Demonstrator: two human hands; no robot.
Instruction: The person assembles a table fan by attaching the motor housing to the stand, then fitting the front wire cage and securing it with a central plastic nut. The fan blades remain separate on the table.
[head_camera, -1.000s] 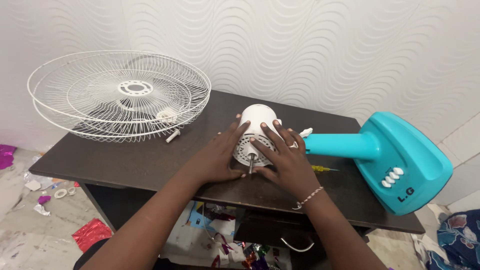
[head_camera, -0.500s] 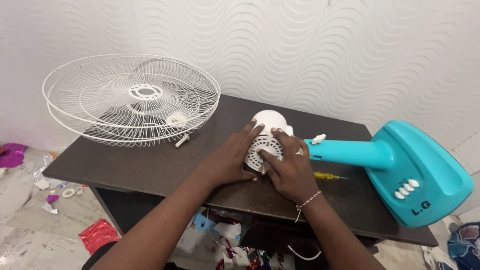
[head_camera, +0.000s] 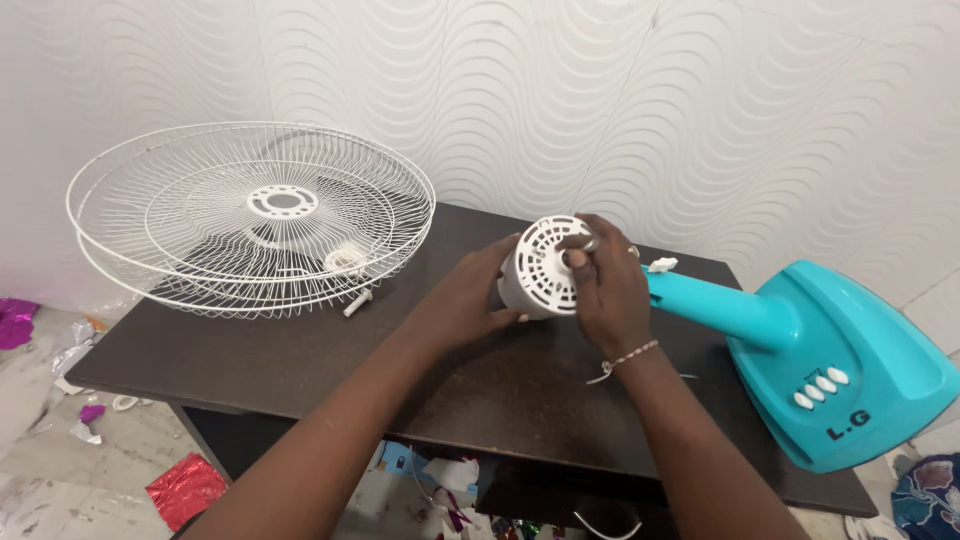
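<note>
A white fan motor housing with a vented front face is lifted off the dark table, tilted up toward me. My left hand cups its left side and underside. My right hand grips its right side, fingers curled over the front face and hiding the shaft. The housing joins a teal fan stand that lies on its side at the right, with white buttons on its base.
Two stacked white wire fan guards lie at the table's left rear, with a small white peg beside them. A textured white wall stands behind. Foil scraps and litter cover the floor at left and under the table.
Both hands have raised the motor housing off the table and tipped its face upward. My right hand has closed over the front face. The yellow screwdriver by the stand is now hidden.
</note>
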